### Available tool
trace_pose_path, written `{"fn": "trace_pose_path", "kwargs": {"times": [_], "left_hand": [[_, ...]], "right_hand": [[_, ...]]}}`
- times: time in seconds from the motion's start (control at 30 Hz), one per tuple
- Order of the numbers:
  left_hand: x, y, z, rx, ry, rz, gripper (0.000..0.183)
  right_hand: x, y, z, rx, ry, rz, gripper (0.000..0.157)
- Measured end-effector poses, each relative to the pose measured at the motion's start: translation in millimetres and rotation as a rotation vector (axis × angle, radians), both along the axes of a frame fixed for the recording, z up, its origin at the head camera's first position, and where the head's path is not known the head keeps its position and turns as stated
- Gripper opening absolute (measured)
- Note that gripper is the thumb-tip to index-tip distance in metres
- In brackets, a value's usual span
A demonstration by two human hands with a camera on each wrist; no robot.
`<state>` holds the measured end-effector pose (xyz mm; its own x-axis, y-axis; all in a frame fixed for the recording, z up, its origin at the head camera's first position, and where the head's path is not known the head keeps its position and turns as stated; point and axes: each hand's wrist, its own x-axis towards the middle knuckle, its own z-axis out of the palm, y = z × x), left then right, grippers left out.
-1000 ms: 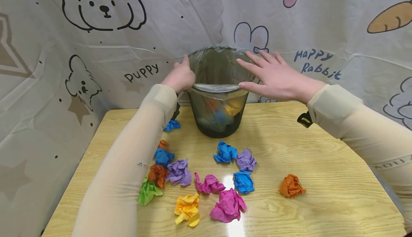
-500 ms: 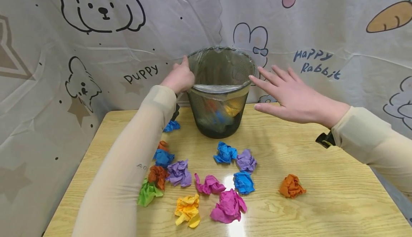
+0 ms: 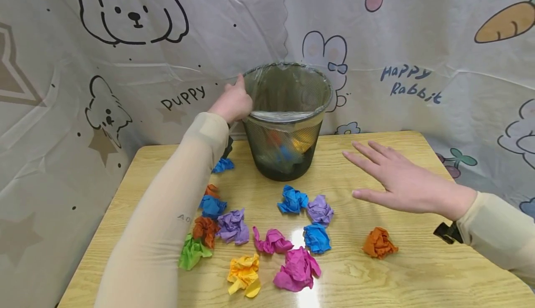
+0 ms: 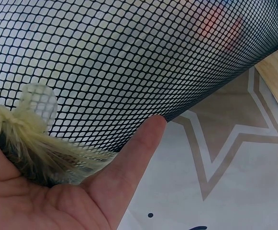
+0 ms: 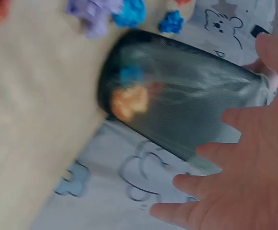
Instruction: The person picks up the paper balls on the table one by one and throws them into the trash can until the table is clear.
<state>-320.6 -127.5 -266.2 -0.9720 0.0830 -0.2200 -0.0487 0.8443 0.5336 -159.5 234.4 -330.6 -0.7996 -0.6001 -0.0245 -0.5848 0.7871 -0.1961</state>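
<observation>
A black mesh wastebasket [image 3: 284, 159] with a clear plastic liner [image 3: 288, 116] stands at the back of the table, with several coloured paper balls inside. My left hand [image 3: 232, 101] grips its left rim. In the left wrist view, the thumb [image 4: 134, 163] lies against the mesh next to the bunched liner edge, and the other fingers are mostly out of sight. My right hand [image 3: 401, 178] hovers over the table to the right of the wastebasket, fingers spread, holding nothing. An orange crumpled paper ball [image 3: 379, 243] lies nearest below it.
Crumpled paper balls lie about the wooden table [image 3: 418, 280]: blue [image 3: 292, 199], purple [image 3: 320, 209], pink [image 3: 297, 269], yellow [image 3: 244, 275] and green [image 3: 193, 252]. More lie beside the left sleeve [image 3: 163, 219]. A printed curtain [image 3: 251, 24] hangs behind the table.
My right hand has moved away from the wastebasket's right rim, rightward and down toward the table. The left hand keeps its place on the left rim.
</observation>
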Motion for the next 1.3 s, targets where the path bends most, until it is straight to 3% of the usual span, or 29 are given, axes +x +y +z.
{"fn": "trace_pose_path", "kwargs": {"times": [0.2,0.4,0.8,1.3], "left_hand": [[-0.3,-0.9,-0.3,0.003,0.003,-0.006,0.080],[-0.6,-1.4,-0.7,-0.001,-0.001,-0.006,0.079],[-1.5,-2.1,-0.6,-0.012,0.003,-0.015,0.081],[0.7,-1.5,1.6,-0.015,0.001,-0.006,0.081]], "right_hand": [[19.3,14.0,-35.1,-0.024,-0.100,-0.025,0.085],[32.9,21.2,-57.5,-0.034,-0.147,-0.033,0.087],[46.8,29.8,-82.6,-0.015,-0.242,0.029,0.092],[54.5,30.1,-109.6,0.012,-0.334,0.072,0.086]]}}
